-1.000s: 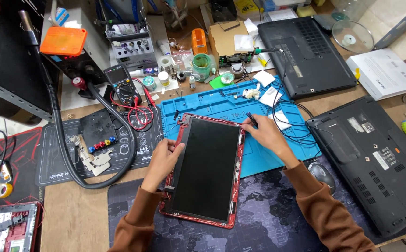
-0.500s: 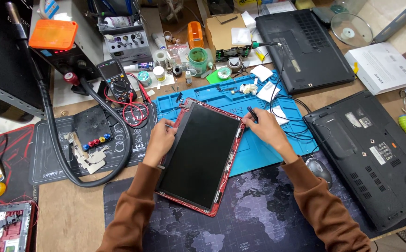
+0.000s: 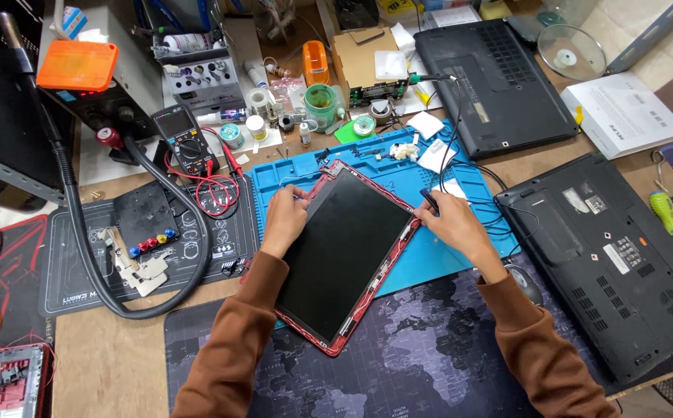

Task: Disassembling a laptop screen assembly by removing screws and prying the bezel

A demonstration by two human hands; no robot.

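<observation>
A laptop lid with a red frame and a dark screen panel (image 3: 348, 259) lies tilted across the blue work mat (image 3: 460, 251) and the dark patterned desk mat (image 3: 429, 356). My left hand (image 3: 284, 219) grips the lid's upper left edge. My right hand (image 3: 454, 224) rests at the lid's upper right edge and holds a small black tool (image 3: 429, 200) between its fingers. Both arms wear brown sleeves.
Two closed black laptops, bottom up, lie at the back (image 3: 495, 81) and at the right (image 3: 615, 263). A multimeter (image 3: 185, 143) with red leads, a black hose (image 3: 96, 255), a black mat with keys (image 3: 139, 259), a parts organiser (image 3: 201, 77) and small bottles crowd the left and back.
The lid has turned clockwise, its top swinging to the right. Both hands stayed on its upper edges and moved with it.
</observation>
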